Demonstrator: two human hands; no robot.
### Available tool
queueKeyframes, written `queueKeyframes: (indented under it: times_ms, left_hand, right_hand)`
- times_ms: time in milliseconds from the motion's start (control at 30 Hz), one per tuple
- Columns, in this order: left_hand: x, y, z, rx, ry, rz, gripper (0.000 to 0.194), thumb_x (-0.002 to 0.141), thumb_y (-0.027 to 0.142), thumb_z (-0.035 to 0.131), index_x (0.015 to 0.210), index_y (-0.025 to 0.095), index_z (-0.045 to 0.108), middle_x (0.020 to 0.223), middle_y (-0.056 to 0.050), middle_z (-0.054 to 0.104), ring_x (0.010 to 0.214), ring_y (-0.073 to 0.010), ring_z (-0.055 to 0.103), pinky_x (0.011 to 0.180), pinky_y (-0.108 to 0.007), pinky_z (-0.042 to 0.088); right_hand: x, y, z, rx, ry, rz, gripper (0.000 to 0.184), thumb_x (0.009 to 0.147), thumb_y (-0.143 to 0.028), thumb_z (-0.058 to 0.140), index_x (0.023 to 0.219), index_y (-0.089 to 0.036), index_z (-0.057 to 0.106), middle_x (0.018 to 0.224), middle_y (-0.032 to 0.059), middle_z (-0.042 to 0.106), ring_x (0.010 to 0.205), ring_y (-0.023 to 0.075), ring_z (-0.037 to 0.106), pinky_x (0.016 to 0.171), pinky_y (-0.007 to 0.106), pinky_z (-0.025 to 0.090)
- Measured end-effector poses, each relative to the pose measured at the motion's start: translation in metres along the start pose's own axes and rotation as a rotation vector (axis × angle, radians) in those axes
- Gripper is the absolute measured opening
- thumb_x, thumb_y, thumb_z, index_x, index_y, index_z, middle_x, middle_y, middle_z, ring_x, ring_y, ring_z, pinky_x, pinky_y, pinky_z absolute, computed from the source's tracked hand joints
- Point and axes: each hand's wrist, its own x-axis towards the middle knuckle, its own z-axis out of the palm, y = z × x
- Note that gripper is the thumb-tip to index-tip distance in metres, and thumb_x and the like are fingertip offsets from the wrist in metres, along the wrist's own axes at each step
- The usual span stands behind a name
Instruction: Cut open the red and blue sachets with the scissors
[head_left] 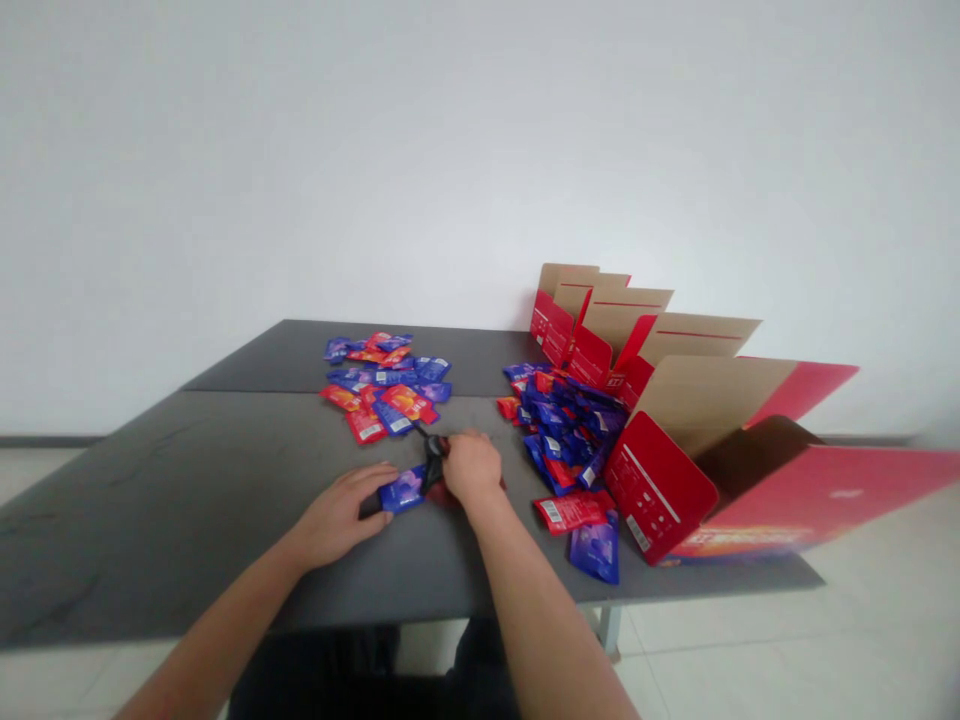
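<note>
At the near middle of the table lies a shiny blue packet [403, 490], its left end between the thumb and fingers of my left hand [346, 510]. My right hand [471, 466] is closed around a black tool [433, 462] whose kind I cannot make out. A thin dark part of it points away to the upper left, and its body touches or overlaps the packet's right end. Something reddish shows partly under my right hand, mostly hidden. Just beyond the tool is a loose group of red and blue packets [409, 402].
A taller heap of red and blue packets [559, 430] lies to the right, with a red packet [574, 512] and a blue packet [596, 548] nearer me. Several open red cartons [664, 490] line the right side, flaps raised. The dark table [187, 500] meets a white wall behind.
</note>
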Motion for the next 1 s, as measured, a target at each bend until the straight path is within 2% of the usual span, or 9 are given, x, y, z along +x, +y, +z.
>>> queueKeyframes:
  times_ms: [67,133,233,300,467,567,767,933,1000]
  left_hand:
    - [0.000,-0.001,0.000,0.003,0.014,-0.012,0.055,0.086,0.036,0.068,0.141,0.025,0.065,0.148,-0.010,0.063,0.139,-0.0323,0.056,0.119,-0.051,0.043]
    - [0.000,-0.002,0.001,-0.009,0.023,0.009,0.052,0.085,0.035,0.069,0.137,0.024,0.067,0.146,-0.011,0.065,0.135,-0.0327,0.059,0.117,-0.050,0.045]
    - [0.002,-0.002,0.002,-0.032,0.016,0.051,0.042,0.086,0.033,0.068,0.127,0.024,0.072,0.137,-0.010,0.071,0.124,-0.0312,0.066,0.110,-0.045,0.051]
    - [0.002,-0.001,0.001,-0.034,0.013,0.056,0.041,0.087,0.032,0.067,0.127,0.025,0.072,0.136,-0.010,0.071,0.124,-0.0305,0.066,0.110,-0.044,0.052]
    - [0.000,-0.001,0.000,0.000,-0.001,0.010,0.054,0.088,0.036,0.067,0.140,0.025,0.064,0.148,-0.009,0.063,0.140,-0.0308,0.055,0.121,-0.048,0.041]
    - [-0.001,-0.004,0.002,0.014,0.007,-0.015,0.055,0.087,0.037,0.068,0.141,0.025,0.064,0.150,-0.010,0.062,0.140,-0.0318,0.055,0.120,-0.050,0.042]
    - [0.003,-0.004,0.003,-0.010,-0.031,0.016,0.041,0.087,0.036,0.064,0.125,0.024,0.073,0.133,-0.011,0.073,0.123,-0.0305,0.066,0.110,-0.045,0.051]
    - [0.001,-0.003,0.002,0.025,-0.017,-0.030,0.055,0.089,0.042,0.065,0.141,0.025,0.064,0.151,-0.010,0.060,0.140,-0.0309,0.055,0.121,-0.049,0.040]
    - [0.000,-0.004,0.002,0.042,-0.037,-0.048,0.058,0.090,0.043,0.064,0.144,0.025,0.062,0.153,-0.009,0.058,0.143,-0.0305,0.052,0.122,-0.050,0.039]
  right_hand:
    - [0.005,-0.001,-0.009,-0.008,0.012,0.016,0.034,0.102,-0.025,0.044,0.105,-0.016,0.076,0.113,0.0179,0.069,0.107,0.0301,0.062,0.081,0.038,0.052]
    - [-0.003,-0.016,-0.010,0.002,0.030,-0.051,0.030,0.101,-0.027,0.048,0.107,-0.020,0.076,0.115,0.0141,0.070,0.109,0.0279,0.061,0.082,0.035,0.052]
    - [-0.022,-0.042,0.005,0.023,0.045,-0.245,0.026,0.099,-0.029,0.051,0.104,-0.024,0.076,0.113,0.0090,0.070,0.108,0.0250,0.060,0.083,0.033,0.051]
    - [-0.028,-0.044,0.015,0.035,0.037,-0.279,0.026,0.100,-0.029,0.050,0.101,-0.024,0.076,0.110,0.0081,0.071,0.105,0.0241,0.060,0.083,0.032,0.051]
    - [-0.002,-0.002,0.005,0.016,0.025,0.017,0.034,0.104,-0.030,0.043,0.106,-0.020,0.076,0.115,0.0141,0.070,0.108,0.0254,0.062,0.084,0.033,0.051]
    - [0.003,0.002,-0.009,0.004,0.044,0.065,0.033,0.103,-0.028,0.045,0.106,-0.017,0.076,0.116,0.0165,0.069,0.109,0.0271,0.062,0.083,0.034,0.051]
    - [-0.026,-0.036,0.010,0.071,0.048,-0.276,0.025,0.100,-0.034,0.053,0.105,-0.024,0.075,0.111,0.0078,0.071,0.106,0.0236,0.061,0.086,0.032,0.050]
    - [-0.007,0.002,-0.003,0.051,0.005,0.061,0.033,0.104,-0.030,0.045,0.106,-0.019,0.076,0.115,0.0150,0.070,0.108,0.0257,0.062,0.084,0.033,0.050]
    - [-0.010,0.019,-0.011,0.039,0.035,0.118,0.035,0.105,-0.029,0.043,0.105,-0.016,0.075,0.115,0.0172,0.069,0.109,0.0275,0.061,0.083,0.035,0.050]
